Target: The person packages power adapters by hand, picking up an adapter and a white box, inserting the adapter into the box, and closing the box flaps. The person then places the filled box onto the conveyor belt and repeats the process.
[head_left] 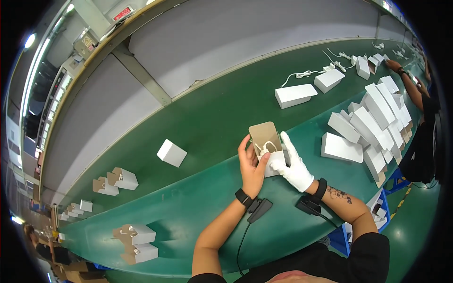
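An upright white cardboard box (274, 158) is between my hands, its brown-lined flap (264, 133) raised at the back. Inside its mouth shows a white cable with a plug-like end (265, 148). My bare left hand (252, 170) wraps the box's left side, its thumb near the cable at the rim. My right hand (296, 170), in a white glove, clasps the right side, fingers stretched along it and thumb across the front. The lower part of the box is partly hidden by the glove.
Flattened-looking white boxes lie in a pile (373, 125) at right. Open filled boxes (144, 243) stand front left; others (123, 178) line the green belt. White cables (306, 74) lie at the back. A blue crate (388, 207) and a co-worker's arm (410, 85) are at right.
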A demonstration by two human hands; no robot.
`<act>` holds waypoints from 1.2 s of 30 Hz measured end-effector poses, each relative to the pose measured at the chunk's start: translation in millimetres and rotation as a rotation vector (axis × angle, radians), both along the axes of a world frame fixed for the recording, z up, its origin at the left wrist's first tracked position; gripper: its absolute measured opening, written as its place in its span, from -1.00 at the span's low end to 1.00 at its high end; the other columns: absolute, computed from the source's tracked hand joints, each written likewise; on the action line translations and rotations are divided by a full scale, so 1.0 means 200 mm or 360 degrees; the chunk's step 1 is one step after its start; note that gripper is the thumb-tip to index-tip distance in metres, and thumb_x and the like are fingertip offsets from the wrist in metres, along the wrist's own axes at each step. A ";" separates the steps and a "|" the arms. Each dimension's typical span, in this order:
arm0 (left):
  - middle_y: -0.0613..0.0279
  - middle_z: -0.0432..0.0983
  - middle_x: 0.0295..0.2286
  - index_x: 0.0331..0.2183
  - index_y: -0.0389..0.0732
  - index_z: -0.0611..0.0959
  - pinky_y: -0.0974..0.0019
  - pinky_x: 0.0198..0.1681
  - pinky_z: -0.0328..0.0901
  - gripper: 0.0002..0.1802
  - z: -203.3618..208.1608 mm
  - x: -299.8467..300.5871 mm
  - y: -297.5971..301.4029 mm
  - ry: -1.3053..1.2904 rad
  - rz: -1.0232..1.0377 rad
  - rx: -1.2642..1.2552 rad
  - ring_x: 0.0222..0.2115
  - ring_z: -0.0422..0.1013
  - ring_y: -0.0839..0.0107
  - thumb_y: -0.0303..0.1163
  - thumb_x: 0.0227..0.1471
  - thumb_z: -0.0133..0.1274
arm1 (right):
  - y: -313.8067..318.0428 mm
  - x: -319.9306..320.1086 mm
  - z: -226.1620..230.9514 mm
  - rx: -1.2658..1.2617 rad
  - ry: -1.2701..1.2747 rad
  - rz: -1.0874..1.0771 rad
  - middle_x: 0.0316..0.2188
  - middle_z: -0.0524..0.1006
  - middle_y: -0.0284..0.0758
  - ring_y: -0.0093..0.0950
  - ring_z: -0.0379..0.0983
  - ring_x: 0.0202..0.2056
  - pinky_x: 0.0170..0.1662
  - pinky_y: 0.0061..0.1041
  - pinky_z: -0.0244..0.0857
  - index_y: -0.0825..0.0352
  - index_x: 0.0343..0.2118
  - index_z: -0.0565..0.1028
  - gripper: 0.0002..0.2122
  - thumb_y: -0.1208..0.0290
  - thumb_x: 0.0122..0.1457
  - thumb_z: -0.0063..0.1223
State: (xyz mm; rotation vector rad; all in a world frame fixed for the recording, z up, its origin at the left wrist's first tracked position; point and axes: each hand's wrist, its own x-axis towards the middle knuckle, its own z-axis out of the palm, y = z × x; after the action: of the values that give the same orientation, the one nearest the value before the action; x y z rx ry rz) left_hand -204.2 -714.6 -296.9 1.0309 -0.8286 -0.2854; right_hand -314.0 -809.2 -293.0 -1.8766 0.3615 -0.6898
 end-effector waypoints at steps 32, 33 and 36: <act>0.10 0.37 -0.14 -0.17 -0.21 0.59 0.24 -0.12 0.29 -0.47 0.09 0.10 0.04 -0.0993 0.0082 0.0598 -0.18 0.34 0.19 -0.38 -0.30 0.35 | -0.02 -0.05 0.02 -0.0417 -0.0070 -0.0004 -0.03 0.32 -0.16 -0.18 0.40 -0.11 -0.03 -0.34 0.31 0.19 0.16 0.21 -0.47 0.36 0.10 0.08; 0.10 0.37 -0.13 -0.17 -0.20 0.61 0.25 -0.13 0.30 -0.47 0.08 0.09 0.04 -0.1056 0.0181 0.0573 -0.18 0.35 0.20 -0.38 -0.30 0.35 | -0.03 -0.06 0.03 -0.0478 -0.0026 -0.0016 -0.04 0.33 -0.17 -0.18 0.40 -0.12 -0.05 -0.33 0.32 0.19 0.15 0.22 -0.48 0.36 0.10 0.08; 0.10 0.37 -0.12 -0.16 -0.19 0.62 0.26 -0.15 0.32 -0.48 0.05 0.05 0.04 -0.1061 0.0294 0.0514 -0.19 0.37 0.21 -0.40 -0.29 0.35 | -0.05 -0.08 0.06 -0.0614 0.0067 -0.0041 -0.06 0.36 -0.19 -0.17 0.42 -0.13 -0.08 -0.31 0.34 0.17 0.13 0.25 -0.50 0.34 0.10 0.08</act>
State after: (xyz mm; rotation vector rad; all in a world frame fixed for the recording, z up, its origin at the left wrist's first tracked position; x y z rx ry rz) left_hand -193.7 -706.3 -287.0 1.5318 -1.2997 0.1013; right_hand -330.2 -819.6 -280.0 -2.2567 0.2942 -0.7796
